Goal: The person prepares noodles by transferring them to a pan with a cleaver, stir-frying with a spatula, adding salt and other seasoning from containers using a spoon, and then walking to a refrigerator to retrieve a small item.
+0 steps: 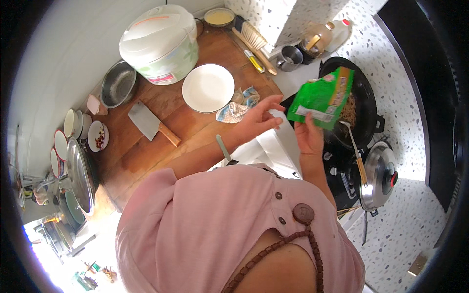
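Note:
My right hand [308, 136] grips a green seasoning packet [319, 96] by its lower edge, thumb on the printed face. The packet is tilted over a black wok [366, 91] and hides part of it. Brown shredded food [349, 110] lies in the wok, and a wooden-handled spatula [359, 164] rests with its head inside. Just left of the packet, my left hand [262, 117] is empty, with its fingers apart and slightly curled. Crumpled cloths [236, 110] lie beside that hand, near a white enamel-like bowl [208, 88].
A cleaver [146, 121] lies on the wooden counter [143, 155], below a rice cooker [159, 47]. A small bowl with food pieces [96, 141] stands left. Bottles [317, 38], a metal cup [290, 58] and a brush [253, 40] are at the back. A lidded steel pan [377, 179] stands right.

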